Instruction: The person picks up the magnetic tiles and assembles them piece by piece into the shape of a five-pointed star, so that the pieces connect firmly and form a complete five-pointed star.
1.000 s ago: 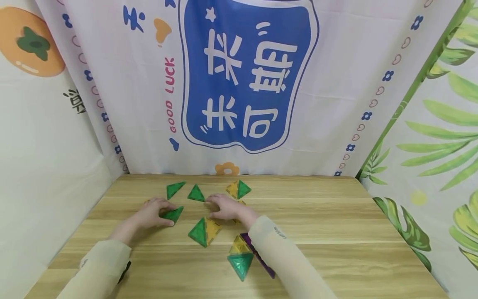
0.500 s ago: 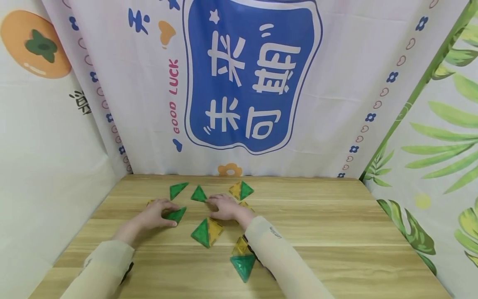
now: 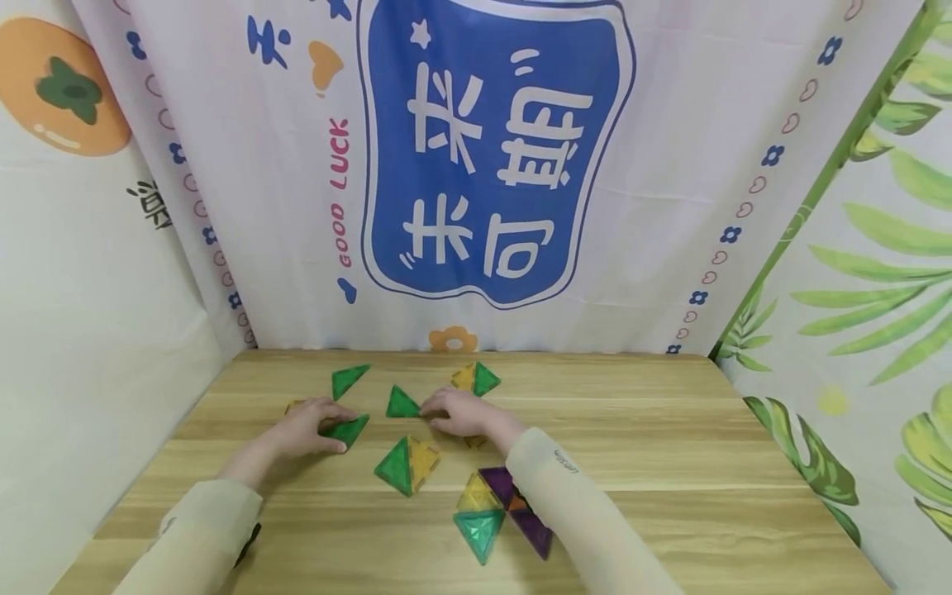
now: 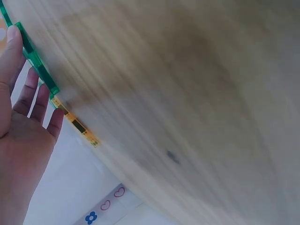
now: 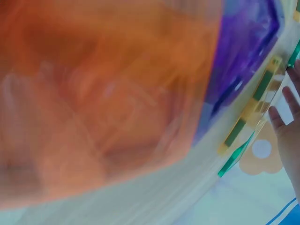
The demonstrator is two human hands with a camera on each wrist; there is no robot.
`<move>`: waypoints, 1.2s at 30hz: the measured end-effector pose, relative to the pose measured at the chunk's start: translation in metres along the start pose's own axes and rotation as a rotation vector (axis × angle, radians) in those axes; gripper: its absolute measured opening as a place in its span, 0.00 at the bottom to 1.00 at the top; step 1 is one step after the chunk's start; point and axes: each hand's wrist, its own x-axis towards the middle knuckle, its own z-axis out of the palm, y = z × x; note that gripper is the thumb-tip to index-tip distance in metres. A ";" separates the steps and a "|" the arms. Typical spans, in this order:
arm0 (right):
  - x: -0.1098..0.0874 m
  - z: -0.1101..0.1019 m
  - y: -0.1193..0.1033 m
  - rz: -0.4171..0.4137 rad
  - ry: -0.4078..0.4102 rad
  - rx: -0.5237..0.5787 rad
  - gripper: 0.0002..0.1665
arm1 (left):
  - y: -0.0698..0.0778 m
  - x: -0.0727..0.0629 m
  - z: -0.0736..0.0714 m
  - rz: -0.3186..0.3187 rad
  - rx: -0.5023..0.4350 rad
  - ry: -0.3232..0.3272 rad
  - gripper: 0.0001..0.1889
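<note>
My left hand (image 3: 303, 426) holds a green triangular magnetic tile (image 3: 349, 431) between thumb and fingers, flat on the wooden table. A yellow tile (image 4: 77, 124) meets the green one in the left wrist view, near my fingertips. With its fingertips, my right hand (image 3: 463, 412) touches the right corner of another green triangular tile (image 3: 402, 403). Its fingers look loosely spread in the right wrist view; the thumb is hidden there. Under that hand a yellow tile (image 3: 474, 443) shows only in part. Between the hands, nearer me, lies a green-and-yellow pair of tiles (image 3: 394, 467).
A lone green tile (image 3: 348, 380) lies farther back on the left. A yellow-and-green pair (image 3: 485, 378) stands behind my right hand. Yellow, teal (image 3: 479, 529), purple (image 3: 535, 533) and orange tiles lie beside my right sleeve. Fabric curtains (image 3: 654, 190) border the table (image 3: 706, 463).
My right hand and the green tile at its fingertips have shifted slightly right and nearer me. The left hand and its tile stay almost still. More purple and orange shows beside the right sleeve.
</note>
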 end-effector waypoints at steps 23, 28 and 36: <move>0.005 0.005 -0.011 0.203 0.159 0.020 0.24 | -0.001 0.010 -0.001 -0.085 -0.023 0.064 0.25; 0.014 0.010 -0.014 0.272 0.188 -0.050 0.23 | -0.003 0.011 0.002 -0.135 -0.024 0.083 0.26; 0.017 0.010 -0.013 0.313 0.188 -0.017 0.18 | -0.005 0.013 0.002 -0.115 0.003 0.058 0.24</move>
